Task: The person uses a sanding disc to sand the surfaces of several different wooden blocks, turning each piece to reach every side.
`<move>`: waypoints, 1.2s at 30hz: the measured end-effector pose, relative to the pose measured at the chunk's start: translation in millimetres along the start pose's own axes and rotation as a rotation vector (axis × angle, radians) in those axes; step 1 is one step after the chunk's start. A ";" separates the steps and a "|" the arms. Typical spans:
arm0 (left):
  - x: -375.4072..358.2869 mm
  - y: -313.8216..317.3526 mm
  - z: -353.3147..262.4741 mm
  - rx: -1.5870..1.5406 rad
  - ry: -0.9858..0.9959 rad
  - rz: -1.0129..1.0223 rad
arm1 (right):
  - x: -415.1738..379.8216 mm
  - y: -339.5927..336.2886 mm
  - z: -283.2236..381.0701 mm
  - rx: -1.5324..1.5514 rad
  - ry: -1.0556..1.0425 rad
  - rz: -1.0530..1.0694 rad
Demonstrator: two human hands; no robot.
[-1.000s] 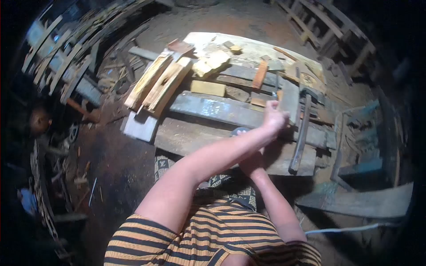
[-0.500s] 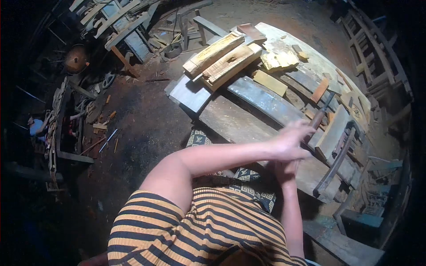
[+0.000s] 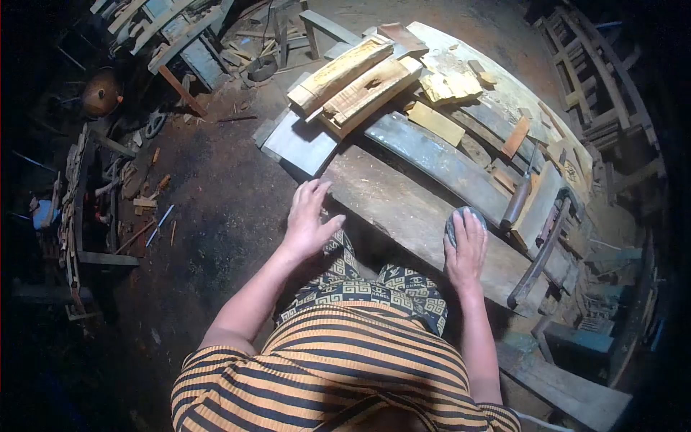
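Note:
My left hand [image 3: 308, 219] hovers over the near left edge of the wooden workbench [image 3: 389, 191], fingers apart and nothing in it. On the right, my right hand [image 3: 468, 248] is wrapped over a dark grey oval block [image 3: 458, 218], perhaps a stone, at the bench's near side. Most of that block is hidden under the fingers. A wooden-handled tool with a thin metal blade [image 3: 516, 203], like a chisel, lies just beyond my right hand. Closer to the right end rests a dark curved bar [image 3: 538, 268].
Two thick timber pieces [image 3: 374, 90] sit on the bench's far left part. A yellowish wood block [image 3: 436, 124] and a metal-grey plank [image 3: 425, 158] lie beside them. Wood scraps litter the dirt floor [image 3: 209, 187] at left. A slatted wooden frame [image 3: 597, 79] stands at right.
My left hand has drawn back from beside the wooden-handled tool to the bench's left edge. My right hand, previously partly hidden behind it, now shows on the grey block. The view has shifted slightly.

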State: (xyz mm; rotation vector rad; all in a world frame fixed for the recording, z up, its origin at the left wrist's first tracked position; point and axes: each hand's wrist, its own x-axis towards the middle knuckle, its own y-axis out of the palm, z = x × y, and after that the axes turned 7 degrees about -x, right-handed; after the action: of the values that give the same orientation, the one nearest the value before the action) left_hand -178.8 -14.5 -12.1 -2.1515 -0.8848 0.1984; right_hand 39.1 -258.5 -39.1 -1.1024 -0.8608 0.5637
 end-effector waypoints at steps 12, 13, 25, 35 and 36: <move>-31.2 -0.2 42.7 0.059 -0.168 0.272 | 0.1 11.3 1.9 -0.019 0.033 0.001; -35.1 6.9 44.0 0.046 -0.180 0.346 | 0.3 13.6 3.1 -0.001 0.072 0.000; -59.4 26.8 151.9 -0.371 -0.409 0.020 | 56.3 29.7 234.1 1.197 -0.646 0.929; -217.8 36.5 264.6 -0.060 -1.114 0.283 | 178.0 40.8 85.3 0.330 0.103 0.000; -228.3 47.3 272.5 -0.111 -1.120 0.287 | 187.3 19.6 80.1 0.199 0.124 -0.036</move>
State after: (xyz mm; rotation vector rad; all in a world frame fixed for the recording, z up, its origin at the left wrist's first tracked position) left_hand -434.5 -18.1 -263.5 -2.1873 -1.1545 1.6323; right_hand 78.8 -65.8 16.9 -0.9292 -0.6997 0.5328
